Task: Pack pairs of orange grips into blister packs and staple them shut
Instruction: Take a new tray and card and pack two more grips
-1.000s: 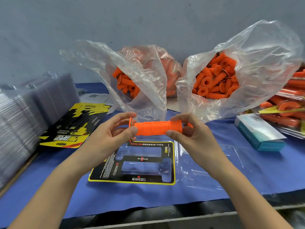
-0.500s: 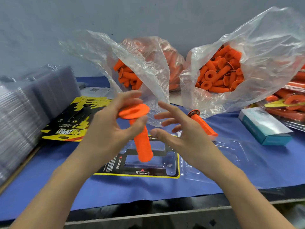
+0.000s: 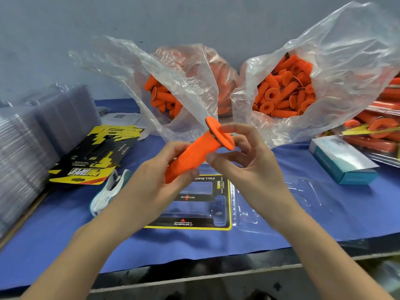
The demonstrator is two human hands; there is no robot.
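My left hand (image 3: 164, 180) grips the lower end of an orange grip (image 3: 192, 156), which tilts up to the right above the table. Its round flange (image 3: 220, 134) sits at the top. My right hand (image 3: 249, 163) pinches the flange end, index finger over the flange and thumb against the body. Below my hands an open blister pack (image 3: 225, 191) lies flat, with a black and yellow card in its left half and a clear right half (image 3: 303, 191). A white and teal stapler (image 3: 108, 191) lies left of it.
Two open plastic bags of orange grips (image 3: 164, 98) (image 3: 285, 92) stand at the back. Stacked clear blisters (image 3: 32, 137) fill the left side, with printed cards (image 3: 93, 156) beside them. A teal box (image 3: 342, 161) and filled packs (image 3: 378, 126) are at the right.
My left hand swung the grip from hanging flange-up to tilting up and right. My right hand closed onto its flange; the second grip it held is out of sight.
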